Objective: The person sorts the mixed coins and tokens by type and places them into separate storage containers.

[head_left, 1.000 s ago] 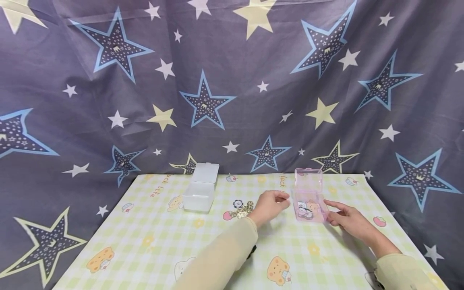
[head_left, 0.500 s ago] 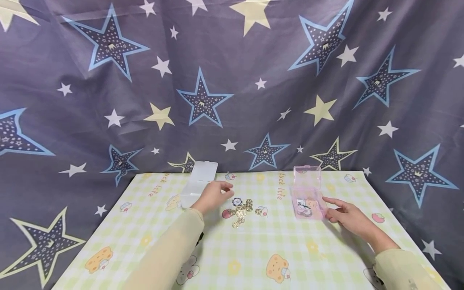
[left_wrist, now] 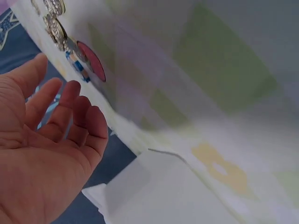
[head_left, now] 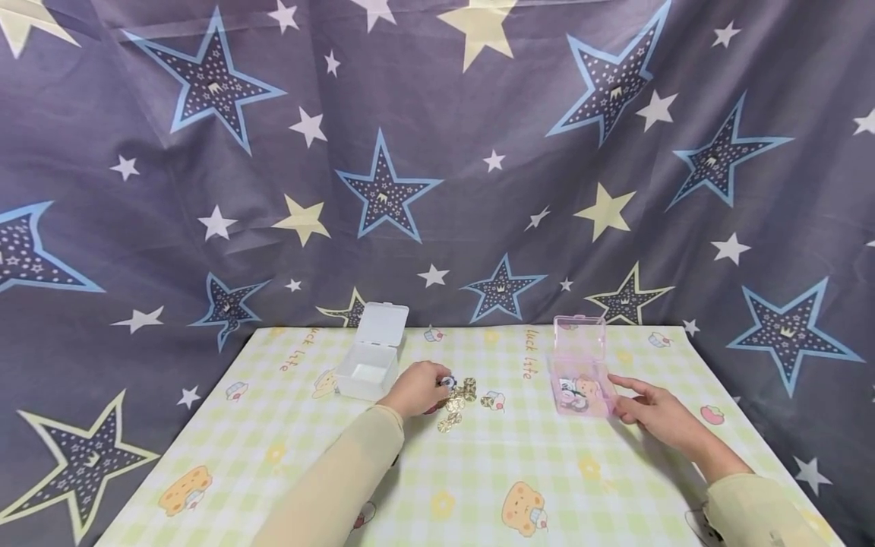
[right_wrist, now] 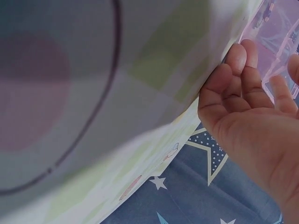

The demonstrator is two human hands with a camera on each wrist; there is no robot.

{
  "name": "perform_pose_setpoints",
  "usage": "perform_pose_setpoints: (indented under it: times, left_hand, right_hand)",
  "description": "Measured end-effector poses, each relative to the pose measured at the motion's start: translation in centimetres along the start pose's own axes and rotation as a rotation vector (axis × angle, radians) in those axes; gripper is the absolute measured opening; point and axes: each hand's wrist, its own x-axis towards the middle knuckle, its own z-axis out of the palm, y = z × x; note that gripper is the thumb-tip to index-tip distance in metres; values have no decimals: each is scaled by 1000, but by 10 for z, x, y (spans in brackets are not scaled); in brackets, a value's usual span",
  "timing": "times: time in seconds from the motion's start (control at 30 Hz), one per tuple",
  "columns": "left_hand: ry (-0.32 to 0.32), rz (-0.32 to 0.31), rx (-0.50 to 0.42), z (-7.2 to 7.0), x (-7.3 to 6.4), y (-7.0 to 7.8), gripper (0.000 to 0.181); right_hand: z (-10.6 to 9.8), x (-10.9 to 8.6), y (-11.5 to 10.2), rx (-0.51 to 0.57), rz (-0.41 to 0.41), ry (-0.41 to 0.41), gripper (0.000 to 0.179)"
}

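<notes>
My left hand (head_left: 415,389) reaches to a small round dark-and-white poker chip (head_left: 448,383), fingertips right beside it. In the left wrist view the chip (left_wrist: 77,66) shows a blue and white edge, and the loosely bent fingers are apart from it. Gold coins (head_left: 454,404) lie in a loose heap just right of this hand. My right hand (head_left: 659,414) touches the right side of a clear pink box (head_left: 584,406) with its lid raised. Several chips (head_left: 573,395) are inside that box. The right wrist view shows the fingers (right_wrist: 236,58) against the pink wall.
An open white box (head_left: 365,380), lid tilted back, stands left of the coins. A single gold coin (head_left: 487,400) lies apart on the right. The checked tablecloth (head_left: 478,471) ends at a star-print curtain (head_left: 437,152) behind.
My left hand has gone from beside the pink box leftward to the white box, then back right and down to the poker chip. My right hand stays at the pink box.
</notes>
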Motion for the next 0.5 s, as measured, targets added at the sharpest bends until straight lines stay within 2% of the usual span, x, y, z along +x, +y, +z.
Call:
perform_pose_setpoints:
  times: [0.23, 0.5]
  left_hand:
    - [26, -52, 105, 9, 8, 10, 31]
    - [34, -67, 145, 17, 15, 10, 27]
  right_hand:
    - [1, 0, 1, -7, 8, 8, 65]
    - [0, 2, 2, -22, 3, 9, 65]
